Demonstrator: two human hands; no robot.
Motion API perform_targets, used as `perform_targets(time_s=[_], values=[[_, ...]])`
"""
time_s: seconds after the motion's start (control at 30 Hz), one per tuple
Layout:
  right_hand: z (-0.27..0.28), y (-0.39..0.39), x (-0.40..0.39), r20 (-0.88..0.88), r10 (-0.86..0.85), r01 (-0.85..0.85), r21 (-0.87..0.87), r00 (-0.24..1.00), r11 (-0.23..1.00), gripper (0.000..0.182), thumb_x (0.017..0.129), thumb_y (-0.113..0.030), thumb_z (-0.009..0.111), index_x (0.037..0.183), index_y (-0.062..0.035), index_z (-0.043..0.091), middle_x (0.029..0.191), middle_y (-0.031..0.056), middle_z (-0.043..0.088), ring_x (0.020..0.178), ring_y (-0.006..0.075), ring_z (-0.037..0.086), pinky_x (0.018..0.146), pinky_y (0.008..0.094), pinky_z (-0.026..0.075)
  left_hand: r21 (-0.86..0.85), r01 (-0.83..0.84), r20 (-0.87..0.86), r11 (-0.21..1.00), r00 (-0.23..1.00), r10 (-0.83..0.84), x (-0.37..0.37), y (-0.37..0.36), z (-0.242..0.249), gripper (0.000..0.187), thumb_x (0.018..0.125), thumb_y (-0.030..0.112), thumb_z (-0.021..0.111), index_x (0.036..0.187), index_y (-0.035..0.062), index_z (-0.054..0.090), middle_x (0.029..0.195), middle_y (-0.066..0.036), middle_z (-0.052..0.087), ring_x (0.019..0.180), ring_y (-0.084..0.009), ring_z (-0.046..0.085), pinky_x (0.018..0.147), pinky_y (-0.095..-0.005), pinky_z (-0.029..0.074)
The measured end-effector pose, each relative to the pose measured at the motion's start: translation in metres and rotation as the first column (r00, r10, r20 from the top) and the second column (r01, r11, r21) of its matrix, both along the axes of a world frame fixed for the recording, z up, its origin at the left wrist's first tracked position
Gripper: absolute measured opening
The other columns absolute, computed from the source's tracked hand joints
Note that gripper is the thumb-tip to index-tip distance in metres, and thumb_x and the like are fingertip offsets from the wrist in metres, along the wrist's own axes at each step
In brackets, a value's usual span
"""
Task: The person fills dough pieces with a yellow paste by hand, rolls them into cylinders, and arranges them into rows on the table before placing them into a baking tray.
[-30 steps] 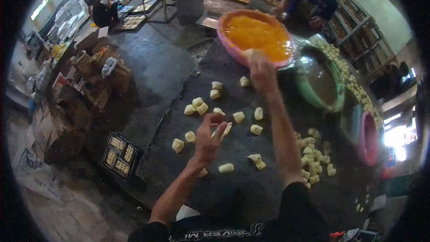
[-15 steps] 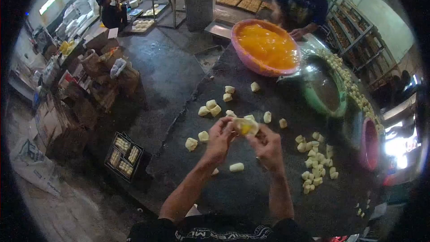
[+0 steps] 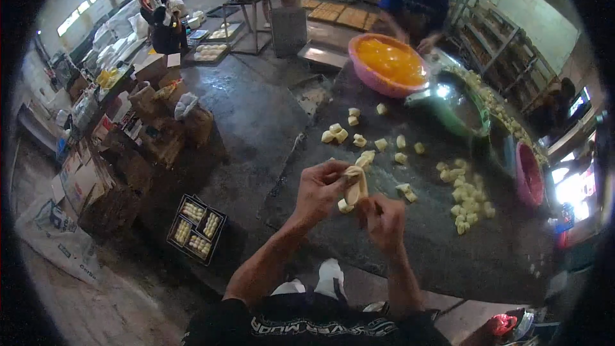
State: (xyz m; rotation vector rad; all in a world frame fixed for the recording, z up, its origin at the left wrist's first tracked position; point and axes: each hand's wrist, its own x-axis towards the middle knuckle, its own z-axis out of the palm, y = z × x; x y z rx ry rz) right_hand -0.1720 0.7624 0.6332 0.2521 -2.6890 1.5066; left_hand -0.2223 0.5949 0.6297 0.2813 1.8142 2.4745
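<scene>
My left hand (image 3: 320,187) and my right hand (image 3: 383,218) are together over the near part of the dark table (image 3: 416,243), both pinching one pale piece of dough (image 3: 354,187) folded between the fingers. Loose dough pieces (image 3: 359,141) lie scattered on the table beyond my hands, and a denser pile of dough pieces (image 3: 466,200) lies to the right. A pink basin of orange filling (image 3: 389,63) stands at the far end of the table.
A green basin (image 3: 456,110) and a small pink bowl (image 3: 529,175) stand along the table's right side. A person in a blue shirt (image 3: 413,1) works behind the pink basin. A black tray of shaped dough (image 3: 195,227) sits on the floor at left, near stacked cardboard boxes (image 3: 122,154).
My right hand came back from the orange filling basin to my left hand. Both hands now fold the dough piece shut, nearer my body. The view has tilted, so the table sits further away.
</scene>
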Motion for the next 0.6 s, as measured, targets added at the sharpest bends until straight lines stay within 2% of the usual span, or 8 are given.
perform_targets(time_s=[0.03, 0.13, 0.2, 0.3, 0.37, 0.47, 0.53, 0.6], values=[[0.004, -0.018, 0.009, -0.399, -0.104, 0.085, -0.065, 0.911, 0.994, 0.014, 0.091, -0.015, 0.063, 0.095, -0.0022, 0.066, 0.081, 0.0096, 0.066, 0.072, 0.0198, 0.067, 0.061, 0.0328, 0.053, -0.066, -0.049, -0.033, 0.997, 0.998, 0.047, 0.0, -0.006, -0.005, 0.019, 0.088, 0.01, 0.068, 0.105, 0.0011, 0.069, 0.092, -0.008, 0.071, 0.084, -0.0147, 0.067, 0.078, -0.0317, 0.056], [0.006, -0.021, -0.002, -0.673, 0.177, -0.008, 0.247, 0.718, 0.969, 0.009, 0.084, -0.006, 0.067, 0.092, -0.0021, 0.065, 0.092, 0.0105, 0.064, 0.083, 0.0238, 0.064, 0.066, 0.0351, 0.052, -0.209, -0.02, 0.042, 0.978, 0.999, 0.03, 0.005, -0.018, 0.001, 0.019, 0.086, 0.007, 0.069, 0.104, 0.0007, 0.069, 0.096, -0.009, 0.071, 0.09, -0.0158, 0.067, 0.082, -0.0323, 0.054], [0.004, -0.02, 0.008, -0.618, 0.264, -0.076, 0.313, 0.74, 0.947, 0.013, 0.08, -0.002, 0.067, 0.093, -0.0015, 0.064, 0.096, 0.0111, 0.062, 0.086, 0.0283, 0.06, 0.068, 0.0389, 0.052, -0.286, 0.057, 0.147, 0.957, 0.989, -0.015, 0.012, -0.027, 0.002, 0.02, 0.084, 0.005, 0.071, 0.104, 0.0008, 0.069, 0.099, -0.009, 0.07, 0.096, -0.0166, 0.066, 0.087, -0.0329, 0.053], [0.024, -0.016, 0.023, -0.386, 0.472, -0.398, 0.257, 0.793, 0.88, 0.01, 0.087, -0.008, 0.063, 0.096, -0.0025, 0.066, 0.09, 0.0113, 0.064, 0.082, 0.0275, 0.063, 0.068, 0.0383, 0.051, -0.41, 0.045, -0.483, 0.911, 0.837, -0.259, 0.024, -0.031, 0.001, 0.032, 0.068, -0.001, 0.076, 0.098, 0.0078, 0.071, 0.1, -0.005, 0.068, 0.1, -0.0227, 0.063, 0.092, -0.0369, 0.048], [0.023, -0.001, 0.023, -0.241, -0.032, -0.037, -0.276, 0.97, 0.961, 0.019, 0.095, -0.018, 0.057, 0.094, -0.0016, 0.067, 0.083, 0.0101, 0.065, 0.077, 0.0236, 0.065, 0.068, 0.0371, 0.051, -0.485, -0.023, -0.484, 0.874, 0.84, -0.247, 0.038, -0.029, 0.009, 0.031, 0.068, -0.002, 0.075, 0.097, 0.0076, 0.071, 0.101, -0.005, 0.067, 0.098, -0.0233, 0.063, 0.091, -0.0384, 0.048], [-0.014, 0.007, 0.011, 0.06, 0.096, -0.089, -0.102, 0.994, 0.991, 0.029, 0.098, -0.026, 0.053, 0.09, -0.002, 0.067, 0.077, 0.0077, 0.064, 0.074, 0.0163, 0.065, 0.068, 0.0316, 0.05, -0.61, -0.228, -0.62, 0.759, 0.734, -0.277, 0.038, -0.021, 0.007, 0.032, 0.069, -0.002, 0.074, 0.099, 0.0075, 0.07, 0.101, -0.005, 0.066, 0.099, -0.0259, 0.063, 0.091, -0.0408, 0.049], [-0.029, 0.016, 0.015, 0.237, 0.01, 0.088, -0.399, 0.972, 0.913, 0.026, 0.097, -0.024, 0.057, 0.089, -0.0018, 0.067, 0.085, 0.0061, 0.066, 0.077, 0.0118, 0.064, 0.068, 0.0281, 0.049, -0.459, -0.334, -0.802, 0.824, 0.554, -0.222, 0.031, -0.01, -0.017, 0.031, 0.077, 0.005, 0.073, 0.108, 0.0085, 0.068, 0.102, -0.008, 0.065, 0.094, -0.0266, 0.065, 0.086, -0.0384, 0.052], [-0.025, 0.027, 0.015, 0.005, -0.053, 0.043, -0.669, 0.999, 0.742, 0.016, 0.094, -0.016, 0.062, 0.096, -0.0012, 0.068, 0.09, 0.0069, 0.066, 0.082, 0.0118, 0.064, 0.07, 0.0266, 0.051, -0.415, -0.153, -0.609, 0.897, 0.779, -0.148, 0.048, 0.006, -0.016, 0.028, 0.082, 0.007, 0.07, 0.11, 0.0069, 0.067, 0.104, -0.008, 0.065, 0.098, -0.0257, 0.065, 0.085, -0.0374, 0.053]])
